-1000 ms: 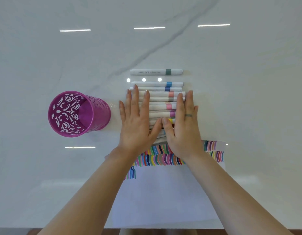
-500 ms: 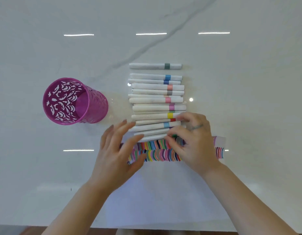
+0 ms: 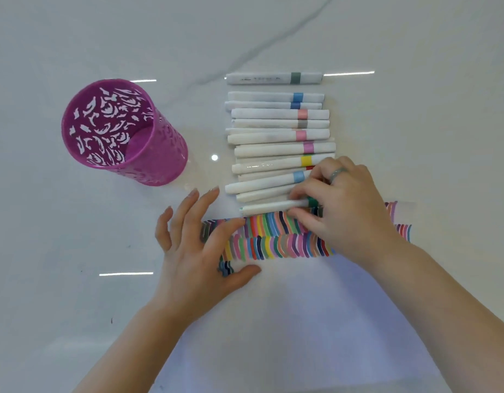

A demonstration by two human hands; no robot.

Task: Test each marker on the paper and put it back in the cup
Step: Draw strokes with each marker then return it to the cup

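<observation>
Your right hand pinches the green-banded white plastic marker, lower right of the magenta perforated metal cup. Your left hand lies spread on the white paper sheet. Risk: lifting could nudge the neighbouring white markers into rolling.

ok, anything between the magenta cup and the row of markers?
No object. The head view shows only bare table, with one light glint, between the cup and the markers.
</observation>
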